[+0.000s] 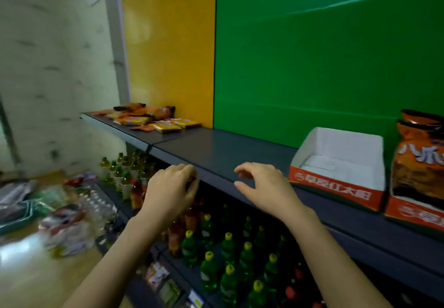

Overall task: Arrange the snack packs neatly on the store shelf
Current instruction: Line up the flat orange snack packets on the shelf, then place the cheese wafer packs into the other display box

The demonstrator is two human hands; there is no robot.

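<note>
Below the shelf (216, 149), nearest the camera, green bottles (228, 257) with yellow caps stand in rows on a lower tier. The 2 hands are up at the shelf's front edge, apart from each other. The left hand (169, 192) is at the edge with its fingers curled in. Something dark shows at its fingertips, but I cannot tell whether it holds anything. The right hand (266, 187) hovers over the edge further right along the shelf, thumb and fingers loosely bent and spread, holding nothing. On the shelf's right part sits an open box (341, 163), white inside with an orange front. Just beside it, at the frame's edge, a 2nd box (413, 214) holds upright orange bags (420, 161). At the shelf's far left end the packs (149, 120), orange and yellow, lie in a loose, overlapping heap. Behind the shelf stand a yellow panel (168, 43) and a green panel (324, 55).
</note>
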